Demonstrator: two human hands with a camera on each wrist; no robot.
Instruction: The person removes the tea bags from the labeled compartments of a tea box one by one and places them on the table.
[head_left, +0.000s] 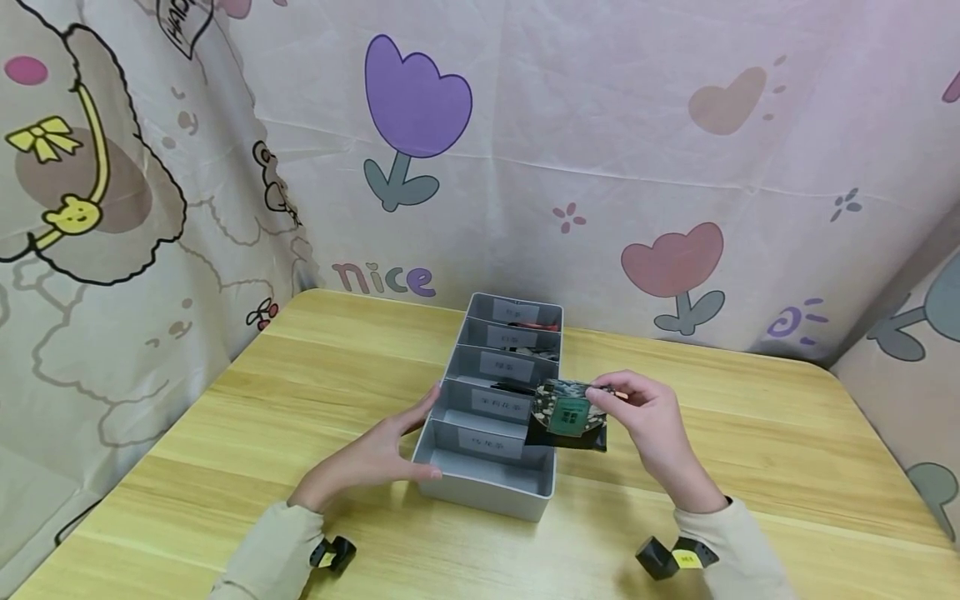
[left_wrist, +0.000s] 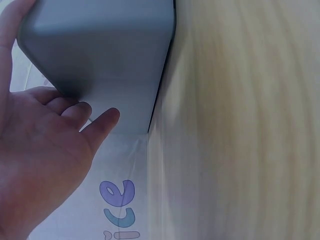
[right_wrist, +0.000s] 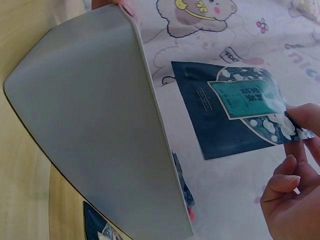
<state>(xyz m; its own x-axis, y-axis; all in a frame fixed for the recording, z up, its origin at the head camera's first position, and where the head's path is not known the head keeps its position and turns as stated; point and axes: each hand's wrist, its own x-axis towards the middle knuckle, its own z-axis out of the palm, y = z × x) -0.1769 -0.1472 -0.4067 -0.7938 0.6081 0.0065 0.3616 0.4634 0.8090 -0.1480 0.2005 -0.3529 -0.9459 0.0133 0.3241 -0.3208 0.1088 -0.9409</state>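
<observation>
A grey divided box (head_left: 491,492) stands on the table, with labelled partitions across it. My left hand (head_left: 378,454) spans its near left corner, thumb at the near end and fingers along the left side; in the left wrist view the hand (left_wrist: 50,145) lies against the wall with fingers loosely bent. Between thumb and fingers, my right hand (head_left: 652,425) pinches a dark tea sachet (head_left: 570,417) with a green label. It hangs over the box's right rim, covering part of the nearer compartments. The right wrist view shows the sachet (right_wrist: 240,105) gripped by one end.
Far compartments hold a red-edged packet (head_left: 536,327) and dark printed packets (head_left: 532,353). A dark packet edge (head_left: 513,388) shows in the middle one. Beside the box, another dark packet (right_wrist: 97,222) is partly visible on the wooden table (head_left: 300,358). A printed curtain (head_left: 525,208) hangs behind.
</observation>
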